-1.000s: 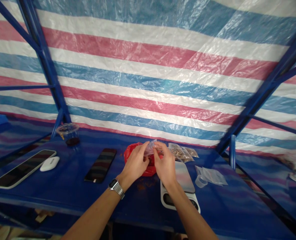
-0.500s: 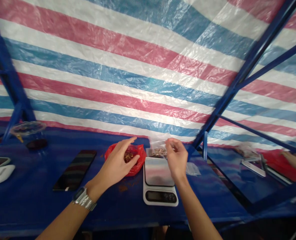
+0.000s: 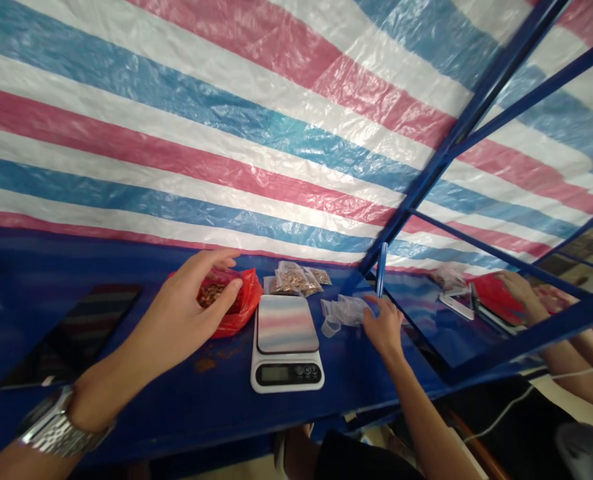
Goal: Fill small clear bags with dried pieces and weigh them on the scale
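My left hand (image 3: 196,290) is open, thumb and fingers spread around the near-left side of a red plastic bag (image 3: 249,300). Dry brown bits (image 3: 212,293) lie inside it, partly hidden by the hand. My right hand (image 3: 385,328) is at the right end of several unfilled clear plastic bags (image 3: 343,310). Its fingers are apart at the edge of these bags; whether they touch one is hard to see. Between my hands stands a white digital kitchen scale (image 3: 287,343) with nothing on its plate. Behind the scale lie several small clear bags filled with brown bits (image 3: 296,278).
A black phone (image 3: 76,333) lies at the left. Brown crumbs (image 3: 206,364) are on the blue tabletop (image 3: 176,413). A blue metal post (image 3: 406,200) slants up at the right. Beyond it, another person's hand (image 3: 516,288) is at a red bag (image 3: 496,297), near a white stapler-like object (image 3: 456,305).
My right hand has moved right and down from the filled bags to the unfilled ones. My left hand stays at the red bag. The view has turned right, so the cup has left the picture.
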Demonstrator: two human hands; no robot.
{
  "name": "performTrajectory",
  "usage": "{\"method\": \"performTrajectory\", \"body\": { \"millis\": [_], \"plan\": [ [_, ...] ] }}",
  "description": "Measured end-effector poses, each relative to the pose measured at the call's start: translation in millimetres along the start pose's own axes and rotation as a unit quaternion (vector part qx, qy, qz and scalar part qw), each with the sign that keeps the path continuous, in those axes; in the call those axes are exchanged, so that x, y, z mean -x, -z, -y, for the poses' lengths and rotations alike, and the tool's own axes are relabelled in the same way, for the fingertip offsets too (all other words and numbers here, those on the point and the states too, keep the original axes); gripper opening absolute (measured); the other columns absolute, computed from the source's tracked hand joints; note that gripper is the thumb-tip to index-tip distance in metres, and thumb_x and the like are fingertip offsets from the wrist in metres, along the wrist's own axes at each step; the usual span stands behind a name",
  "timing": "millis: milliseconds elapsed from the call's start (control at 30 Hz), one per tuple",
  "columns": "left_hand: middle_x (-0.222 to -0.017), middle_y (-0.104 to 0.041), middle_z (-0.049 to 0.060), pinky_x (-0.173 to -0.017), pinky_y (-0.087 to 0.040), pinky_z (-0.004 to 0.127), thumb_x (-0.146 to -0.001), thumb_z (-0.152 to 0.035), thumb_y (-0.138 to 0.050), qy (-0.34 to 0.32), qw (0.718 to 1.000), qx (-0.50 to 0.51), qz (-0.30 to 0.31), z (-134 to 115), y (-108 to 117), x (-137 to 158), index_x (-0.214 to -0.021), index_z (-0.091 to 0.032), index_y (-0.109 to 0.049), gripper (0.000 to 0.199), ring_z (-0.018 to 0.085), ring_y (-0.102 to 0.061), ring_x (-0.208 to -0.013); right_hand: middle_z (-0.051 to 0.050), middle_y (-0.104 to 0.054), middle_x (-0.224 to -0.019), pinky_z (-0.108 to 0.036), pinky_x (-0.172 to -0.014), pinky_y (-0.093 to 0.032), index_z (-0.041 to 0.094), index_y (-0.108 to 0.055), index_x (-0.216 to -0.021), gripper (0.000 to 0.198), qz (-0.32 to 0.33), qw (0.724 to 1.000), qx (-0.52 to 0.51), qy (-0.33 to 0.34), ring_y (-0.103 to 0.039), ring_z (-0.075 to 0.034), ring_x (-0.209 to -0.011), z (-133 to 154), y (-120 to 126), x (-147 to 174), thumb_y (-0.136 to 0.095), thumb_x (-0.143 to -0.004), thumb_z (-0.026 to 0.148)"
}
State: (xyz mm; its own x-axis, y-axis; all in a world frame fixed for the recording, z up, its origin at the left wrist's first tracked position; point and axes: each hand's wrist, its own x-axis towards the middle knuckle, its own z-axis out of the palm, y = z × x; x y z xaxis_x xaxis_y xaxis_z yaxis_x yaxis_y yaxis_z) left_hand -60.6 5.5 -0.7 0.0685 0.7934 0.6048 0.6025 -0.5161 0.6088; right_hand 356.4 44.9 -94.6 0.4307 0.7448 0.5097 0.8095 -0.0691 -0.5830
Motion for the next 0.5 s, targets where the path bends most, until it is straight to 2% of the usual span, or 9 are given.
{"method": "performTrajectory", "body": {
  "millis": [67,167,267,333,400,500],
  "plan": [
    [-0.129,-0.066,0.004,-0.109,-0.047,0.04,-0.098,-0.038,-0.054,-0.004,0.999,-0.03,0.011,3,-3,-3,-0.126,-0.025,-0.06,0.032,0.024,-0.063,-0.118,-0.015,-0.071,-0.122,-0.05,-0.112,-0.037,0.019,-0.079,-0.104,0.035,0.028,0.997,-0.004,0.069,-0.057,-0.031,-0.123,2,-1,0,-0.054,-0.082,0.028],
    [-0.122,-0.066,0.009,-0.111,-0.044,0.049,-0.098,-0.032,-0.049,0.016,0.99,-0.138,0.003,11,0,-5,-0.121,-0.02,-0.063,0.03,0.03,-0.058,-0.12,-0.012,-0.072,-0.122,-0.049,-0.107,-0.043,0.021,-0.078,-0.108,0.035,0.11,0.979,0.004,0.174,-0.061,-0.03,-0.118,2,-4,6,-0.05,-0.09,0.032],
    [-0.121,-0.06,0.017,-0.106,-0.045,0.058,-0.098,-0.034,-0.047,0.089,0.959,-0.269,0.0,21,10,0,-0.127,-0.012,-0.061,0.039,0.039,-0.057,-0.118,-0.009,-0.075,-0.119,-0.05,-0.104,-0.046,0.025,-0.078,-0.109,0.034,0.177,0.963,0.027,0.202,-0.064,-0.029,-0.114,-5,-10,12,-0.05,-0.091,0.029],
    [-0.121,-0.056,0.021,-0.098,-0.049,0.06,-0.096,-0.041,-0.05,0.148,0.933,-0.327,0.017,30,14,7,-0.132,-0.012,-0.059,0.047,0.042,-0.06,-0.114,-0.009,-0.076,-0.117,-0.052,-0.104,-0.046,0.026,-0.079,-0.107,0.034,0.173,0.963,0.025,0.207,-0.066,-0.03,-0.113,-10,-10,12,-0.05,-0.091,0.03],
    [-0.116,-0.059,0.02,-0.091,-0.053,0.056,-0.094,-0.044,-0.052,0.195,0.918,-0.339,0.059,42,15,14,-0.134,-0.016,-0.059,0.049,0.04,-0.064,-0.106,-0.011,-0.075,-0.117,-0.053,-0.103,-0.047,0.025,-0.079,-0.105,0.033,0.124,0.969,0.004,0.215,-0.066,-0.032,-0.113,-4,-9,9,-0.05,-0.091,0.033],
    [-0.101,-0.066,0.011,-0.089,-0.055,0.041,-0.094,-0.034,-0.049,0.196,0.942,-0.25,0.107,60,14,17,-0.13,-0.019,-0.06,0.041,0.028,-0.068,-0.093,-0.012,-0.075,-0.115,-0.051,-0.102,-0.048,0.024,-0.078,-0.108,0.034,0.064,0.969,-0.05,0.233,-0.068,-0.031,-0.109,37,-7,8,-0.05,-0.094,0.038]
  ]
}}
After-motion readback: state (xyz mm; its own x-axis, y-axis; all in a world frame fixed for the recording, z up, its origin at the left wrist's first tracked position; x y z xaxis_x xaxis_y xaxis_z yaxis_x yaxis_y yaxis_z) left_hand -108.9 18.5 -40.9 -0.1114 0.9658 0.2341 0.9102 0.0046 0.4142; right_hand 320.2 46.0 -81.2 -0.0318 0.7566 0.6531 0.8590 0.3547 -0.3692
